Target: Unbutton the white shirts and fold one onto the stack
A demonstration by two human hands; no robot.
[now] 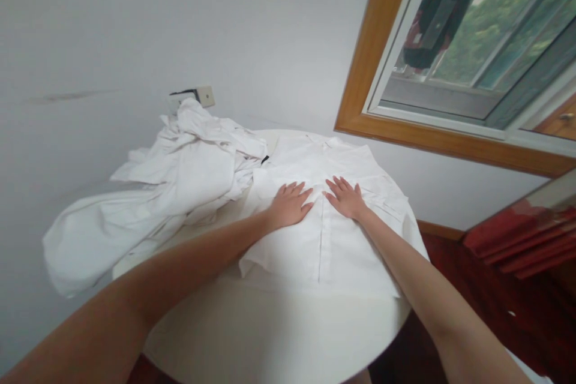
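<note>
A white shirt (315, 240) lies spread flat on a round white table (252, 336), collar toward the wall. My left hand (290, 204) rests flat on the shirt's chest, fingers stretched out. Just to its right, my right hand (345, 197) also lies flat on the shirt with its fingers together and extended. The two hands sit side by side near the button line, almost touching. Neither hand holds anything.
A crumpled pile of white garments (180, 180) covers the table's left side and hangs over its edge. A wall socket (204, 96) is behind the pile. A wood-framed window (450, 72) is at the right, with red furniture (522, 240) below it.
</note>
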